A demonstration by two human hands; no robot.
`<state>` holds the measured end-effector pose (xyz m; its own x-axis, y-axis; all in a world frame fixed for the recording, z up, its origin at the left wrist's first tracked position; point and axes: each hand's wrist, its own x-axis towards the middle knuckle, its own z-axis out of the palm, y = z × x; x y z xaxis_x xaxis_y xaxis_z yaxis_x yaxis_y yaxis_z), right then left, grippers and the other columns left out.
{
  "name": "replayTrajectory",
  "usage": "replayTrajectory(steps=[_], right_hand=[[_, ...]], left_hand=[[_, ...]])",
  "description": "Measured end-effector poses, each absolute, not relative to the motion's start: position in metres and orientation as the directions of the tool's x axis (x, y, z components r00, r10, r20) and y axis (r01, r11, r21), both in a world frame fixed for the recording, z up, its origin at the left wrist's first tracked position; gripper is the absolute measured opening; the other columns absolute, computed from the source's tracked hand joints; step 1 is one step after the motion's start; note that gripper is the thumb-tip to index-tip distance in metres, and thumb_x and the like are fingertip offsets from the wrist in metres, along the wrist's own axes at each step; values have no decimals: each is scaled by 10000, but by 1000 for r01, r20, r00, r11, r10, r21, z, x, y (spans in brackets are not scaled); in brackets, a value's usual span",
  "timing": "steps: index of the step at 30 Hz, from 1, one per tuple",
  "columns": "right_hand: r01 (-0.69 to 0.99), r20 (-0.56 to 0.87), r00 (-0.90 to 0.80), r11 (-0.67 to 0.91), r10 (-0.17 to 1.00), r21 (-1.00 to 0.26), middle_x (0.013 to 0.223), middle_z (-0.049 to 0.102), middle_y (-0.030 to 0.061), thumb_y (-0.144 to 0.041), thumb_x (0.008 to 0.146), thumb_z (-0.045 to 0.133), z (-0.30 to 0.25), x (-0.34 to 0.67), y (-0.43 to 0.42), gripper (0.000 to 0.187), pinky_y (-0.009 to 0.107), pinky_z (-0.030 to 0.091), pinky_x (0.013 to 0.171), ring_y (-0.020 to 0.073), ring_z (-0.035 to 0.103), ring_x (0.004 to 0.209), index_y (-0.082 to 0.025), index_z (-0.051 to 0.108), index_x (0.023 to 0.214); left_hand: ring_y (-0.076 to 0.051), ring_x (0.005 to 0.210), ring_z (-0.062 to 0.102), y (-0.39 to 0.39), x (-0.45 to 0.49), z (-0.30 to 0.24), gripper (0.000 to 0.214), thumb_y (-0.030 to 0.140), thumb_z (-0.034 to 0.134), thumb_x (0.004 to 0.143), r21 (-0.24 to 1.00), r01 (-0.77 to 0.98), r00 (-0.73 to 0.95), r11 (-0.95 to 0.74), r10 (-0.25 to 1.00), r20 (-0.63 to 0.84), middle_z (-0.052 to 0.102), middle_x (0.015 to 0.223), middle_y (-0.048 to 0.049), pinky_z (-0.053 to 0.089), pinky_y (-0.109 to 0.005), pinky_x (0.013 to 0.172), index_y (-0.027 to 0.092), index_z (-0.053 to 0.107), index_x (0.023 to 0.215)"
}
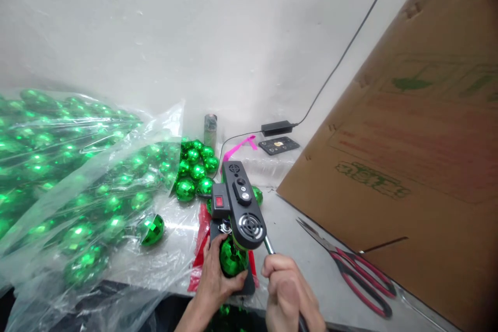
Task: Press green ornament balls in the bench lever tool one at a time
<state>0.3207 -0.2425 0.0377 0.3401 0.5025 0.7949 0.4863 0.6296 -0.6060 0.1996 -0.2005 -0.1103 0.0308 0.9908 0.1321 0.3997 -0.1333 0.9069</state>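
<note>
My left hand point(213, 272) cups a green ball point(233, 263), fingers on its left side, thumb along its lower right. Ball sits under the head of the black machine point(244, 199), above its base; can't tell if the two touch, head covers the top. My right hand point(287, 288) is wrapped around the lever point(268, 245) at the machine's right. Bag point(97, 166) of green balls to the left, loose balls point(197, 158) behind the machine. Scissors point(352, 267) lie right, beside the box point(408, 135).
</note>
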Motion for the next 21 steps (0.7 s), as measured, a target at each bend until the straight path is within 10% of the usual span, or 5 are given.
replayTrajectory(steps=[21], right_hand=[[482, 766, 378, 595, 521, -643, 690, 594, -10, -219, 1139, 441, 33, 313, -248, 436, 281, 430, 573, 132, 575, 569, -228, 507, 708]], left_hand=[[-424, 1322, 690, -203, 199, -96, 795, 243, 840, 658, 916, 363, 58, -171, 985, 161, 742, 1400, -184, 535, -652, 1179, 172, 618, 1418]])
